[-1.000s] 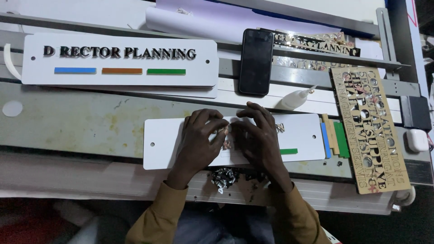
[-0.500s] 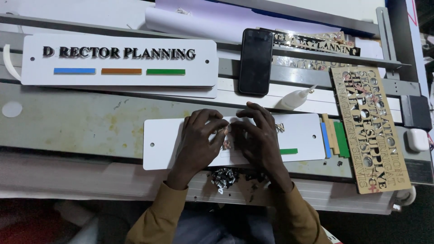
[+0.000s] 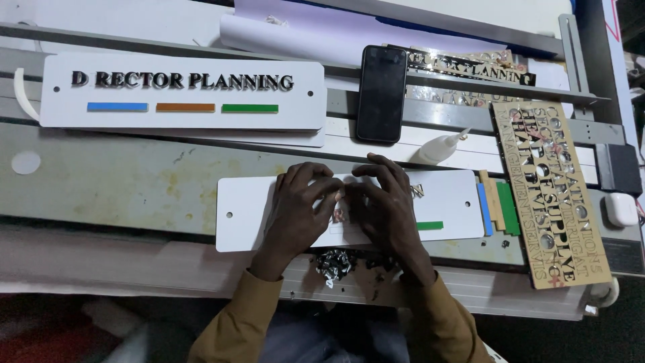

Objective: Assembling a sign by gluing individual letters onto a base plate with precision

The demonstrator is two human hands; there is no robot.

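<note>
Head view, the only one: left hand and right hand pressed side by side on a white blank plate, fingers curled narrow and bunched over something small and shiny at the plate's middle, between the two sets of fingertips (too hidden to tell whether pinched or only pushed down). Just right of the right hand, a short run of metallic letters on the plate, and below them a green strip. Near the wrists, on the worktop edge, a heap of crumpled silvery scraps. Further right, loose blue, tan and green strips, then a tan cut-out letter sheet. Above the right hand, a small white glue bottle lying on its side, nozzle pointing up and away; above that a black phone. Up and left of the left hand, a finished white sign with dark raised letters and three coloured bars. Risks, as judgement: with so many fingers crowded over one tiny piece, easy to nudge it crooked or out of line with the neighbouring letters; wet adhesive, if any, likely to smear across the white face; scraps by the wrists liable to be dragged onto the plate by a sleeve; plate free to slide under uneven pressure; tipped bottle possibly leaking.
</note>
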